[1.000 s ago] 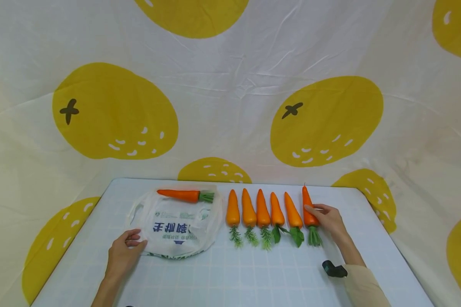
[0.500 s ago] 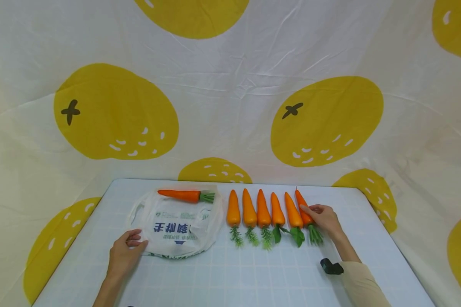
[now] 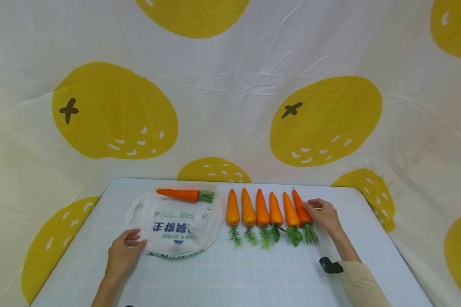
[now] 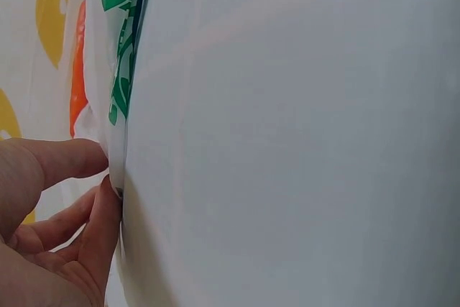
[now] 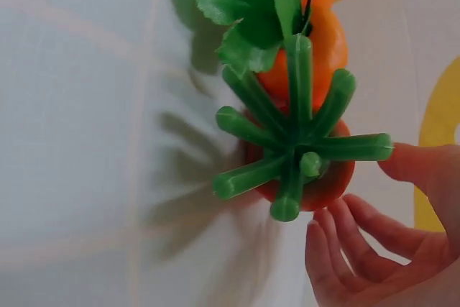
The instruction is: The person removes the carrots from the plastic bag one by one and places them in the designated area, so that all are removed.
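Observation:
A white plastic bag (image 3: 173,224) with dark blue print lies flat on the left of the table, a green leaf pattern along its front edge. My left hand (image 3: 124,253) pinches the bag's near left corner between thumb and fingertips. On the bag's far side lies a carrot (image 3: 184,195), its green stems pointing right. Several more carrots stand side by side in a row, tips away from me. My right hand (image 3: 324,215) touches the right side of the rightmost carrot (image 3: 301,211), which leans leftward against the leafy carrot (image 3: 290,211). In the right wrist view, its cut green stems (image 5: 287,141) face the camera.
The pale table (image 3: 230,277) has a faint grid, and its far edge runs just behind the carrot tips. A white curtain (image 3: 223,85) with yellow fruit shapes hangs behind. A black device (image 3: 331,265) sits at the right wrist beside the beige sleeve (image 3: 365,283).
My right hand has pushed the rightmost carrot left until it lies against its neighbour; its tip swung left first. The fingers have since loosened slightly. The left hand and bag stay still.

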The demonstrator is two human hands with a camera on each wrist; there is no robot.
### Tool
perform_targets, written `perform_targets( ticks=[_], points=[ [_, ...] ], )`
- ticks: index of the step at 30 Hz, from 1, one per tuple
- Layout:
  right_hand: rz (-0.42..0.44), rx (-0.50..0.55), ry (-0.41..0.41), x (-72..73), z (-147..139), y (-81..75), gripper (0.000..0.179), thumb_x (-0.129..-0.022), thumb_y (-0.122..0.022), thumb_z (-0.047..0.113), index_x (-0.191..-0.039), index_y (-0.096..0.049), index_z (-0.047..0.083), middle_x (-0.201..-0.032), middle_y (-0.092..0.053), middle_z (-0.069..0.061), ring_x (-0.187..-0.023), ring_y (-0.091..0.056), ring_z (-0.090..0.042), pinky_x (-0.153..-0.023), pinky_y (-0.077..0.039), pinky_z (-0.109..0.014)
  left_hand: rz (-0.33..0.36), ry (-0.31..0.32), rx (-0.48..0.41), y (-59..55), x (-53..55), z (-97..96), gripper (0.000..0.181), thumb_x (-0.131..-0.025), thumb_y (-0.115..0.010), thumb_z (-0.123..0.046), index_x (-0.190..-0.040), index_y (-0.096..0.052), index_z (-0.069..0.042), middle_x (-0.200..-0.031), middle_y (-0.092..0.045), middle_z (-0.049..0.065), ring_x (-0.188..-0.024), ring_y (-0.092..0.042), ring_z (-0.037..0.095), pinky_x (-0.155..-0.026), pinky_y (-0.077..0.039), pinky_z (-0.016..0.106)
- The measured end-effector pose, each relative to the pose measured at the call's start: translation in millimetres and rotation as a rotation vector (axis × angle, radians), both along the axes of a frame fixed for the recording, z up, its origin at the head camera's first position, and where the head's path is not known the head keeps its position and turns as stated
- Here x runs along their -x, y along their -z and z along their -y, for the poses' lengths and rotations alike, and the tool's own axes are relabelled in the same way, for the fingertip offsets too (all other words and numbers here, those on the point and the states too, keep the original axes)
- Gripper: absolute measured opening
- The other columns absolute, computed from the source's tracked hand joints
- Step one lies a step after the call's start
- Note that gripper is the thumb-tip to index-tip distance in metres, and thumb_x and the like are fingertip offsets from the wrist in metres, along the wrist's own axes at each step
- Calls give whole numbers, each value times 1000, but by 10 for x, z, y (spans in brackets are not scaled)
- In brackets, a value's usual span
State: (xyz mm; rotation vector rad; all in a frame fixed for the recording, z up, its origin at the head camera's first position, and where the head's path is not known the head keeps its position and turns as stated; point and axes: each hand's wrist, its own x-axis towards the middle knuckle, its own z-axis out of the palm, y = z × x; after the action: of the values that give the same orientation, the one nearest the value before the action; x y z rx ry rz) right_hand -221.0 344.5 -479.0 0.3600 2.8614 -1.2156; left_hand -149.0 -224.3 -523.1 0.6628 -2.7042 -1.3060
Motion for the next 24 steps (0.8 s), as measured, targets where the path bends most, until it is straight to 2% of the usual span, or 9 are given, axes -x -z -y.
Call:
perform_targets(
  ticks=[4, 7, 16, 24],
  points=[
    [-85, -15, -3, 14, 61, -64, 53, -101, -65, 35, -130, -61, -9, -124, -64, -30, -113, -61, -45, -99, -52, -54, 2, 3, 6, 26, 10, 17, 49, -93, -72, -11, -135, -54, 6, -120, -61, 27, -105, -60, 39, -89, -50, 51],
    [-118, -17, -6, 30, 117, -116, 47, -102, -65, 31, -129, -62, -7, -123, -65, -28, -113, -62, -43, -100, -51, -53, 5, 1, 8, 42, 14, 29, 50, -93, -72, -11, -136, -55, 6, -121, -62, 27, -106, -61, 39, -90, -50, 51],
    [-172, 10, -24, 107, 277, -261, 36, -102, -62, 21, -128, -64, -4, -122, -66, -26, -113, -62, -42, -100, -52, -52, 1, -10, 4, 46, 21, 20, 49, -93, -72, -10, -136, -55, 6, -121, -61, 27, -106, -60, 40, -90, -50, 52],
    [-231, 38, -54, 164, 434, -340, 33, -102, -63, 19, -125, -65, -3, -119, -68, -24, -110, -63, -40, -97, -55, -50, -1, 1, -11, 12, 5, 12, 49, -94, -71, -11, -135, -54, 7, -121, -61, 28, -106, -60, 40, -90, -50, 52]
  ],
)
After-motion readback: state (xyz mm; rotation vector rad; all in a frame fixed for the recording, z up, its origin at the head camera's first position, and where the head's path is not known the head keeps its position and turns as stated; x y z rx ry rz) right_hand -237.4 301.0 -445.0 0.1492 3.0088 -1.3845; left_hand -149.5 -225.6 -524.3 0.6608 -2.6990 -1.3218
